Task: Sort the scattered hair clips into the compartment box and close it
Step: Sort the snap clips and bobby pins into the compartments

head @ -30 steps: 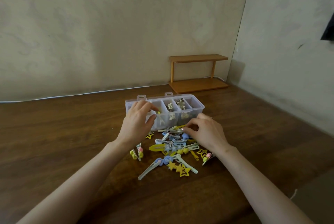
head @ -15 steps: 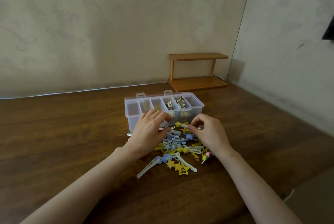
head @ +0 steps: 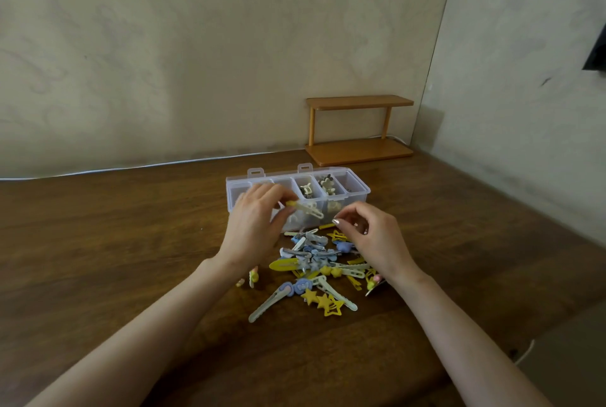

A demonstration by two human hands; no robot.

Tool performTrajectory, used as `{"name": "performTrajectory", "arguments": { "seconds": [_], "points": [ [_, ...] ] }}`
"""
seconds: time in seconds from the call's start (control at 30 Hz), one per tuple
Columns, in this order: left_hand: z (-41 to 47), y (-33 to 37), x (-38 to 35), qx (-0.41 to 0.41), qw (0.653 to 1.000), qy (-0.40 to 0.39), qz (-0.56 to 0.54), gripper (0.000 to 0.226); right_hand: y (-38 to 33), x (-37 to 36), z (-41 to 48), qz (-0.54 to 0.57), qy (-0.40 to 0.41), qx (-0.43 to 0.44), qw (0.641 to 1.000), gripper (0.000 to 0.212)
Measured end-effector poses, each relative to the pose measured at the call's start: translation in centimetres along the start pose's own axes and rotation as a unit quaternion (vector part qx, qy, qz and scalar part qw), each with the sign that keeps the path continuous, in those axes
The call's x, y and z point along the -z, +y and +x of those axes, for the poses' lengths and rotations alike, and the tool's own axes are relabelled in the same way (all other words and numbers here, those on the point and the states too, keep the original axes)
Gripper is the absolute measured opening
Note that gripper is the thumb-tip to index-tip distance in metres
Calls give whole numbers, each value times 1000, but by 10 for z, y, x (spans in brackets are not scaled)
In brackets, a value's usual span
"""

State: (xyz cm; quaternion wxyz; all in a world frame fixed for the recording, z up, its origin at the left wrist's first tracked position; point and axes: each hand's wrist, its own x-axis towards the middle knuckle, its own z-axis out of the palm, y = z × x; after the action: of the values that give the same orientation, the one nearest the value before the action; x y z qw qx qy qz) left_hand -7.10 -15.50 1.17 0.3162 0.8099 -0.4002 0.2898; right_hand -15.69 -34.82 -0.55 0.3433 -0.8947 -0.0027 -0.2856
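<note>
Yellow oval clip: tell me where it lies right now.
Head view: the yellow oval clip lies on the left edge of the clip pile, by the wrist of the left hand, with the compartment box beyond it.

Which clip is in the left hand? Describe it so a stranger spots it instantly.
On the brown wooden table stands a clear compartment box. In front of its left half, the left hand pinches a cream clip with a yellow end. Unlike the pile below, it is off the table.

Now the left hand (head: pixel 254 226) covers the compartment box's (head: pixel 355 200) left cells. Whether the right hand (head: pixel 373 236) pinches anything, can't tell. A dark object (head: pixel 597 52), cropped at right.
</note>
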Motion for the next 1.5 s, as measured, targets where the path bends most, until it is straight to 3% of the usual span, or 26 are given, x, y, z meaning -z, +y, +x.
{"name": "performTrajectory", "arguments": {
  "seconds": [0.2,0.33,0.47,0.77,1.0,1.2,1.37,1.5],
  "points": [
    [9,-12,10,51,996,69,22,13,3,-14,1,-98,-80,111,986,21],
    [21,-18,10,74,995,69,15,14,7,-16,5,-149,-106,120,976,31],
    [42,-26,6,114,993,23,13,12,6,-16,5,-146,-119,107,976,30],
    [60,-36,-10,120,984,-117,56,21,7,-17,5,-99,-71,101,987,26],
    [42,-18,-4,56,997,-49,37,16,5,-15,4,-68,-29,102,992,30],
    [22,-1,-8,-8,997,-80,-4,19,1,-9,3,-22,-13,86,996,32],
    [16,0,-10,-67,994,-67,53,29,-4,-3,3,69,-25,25,997,32],
    [15,-2,-6,-71,995,-54,42,21,-7,2,2,164,-21,-19,986,35]
  ]
}}
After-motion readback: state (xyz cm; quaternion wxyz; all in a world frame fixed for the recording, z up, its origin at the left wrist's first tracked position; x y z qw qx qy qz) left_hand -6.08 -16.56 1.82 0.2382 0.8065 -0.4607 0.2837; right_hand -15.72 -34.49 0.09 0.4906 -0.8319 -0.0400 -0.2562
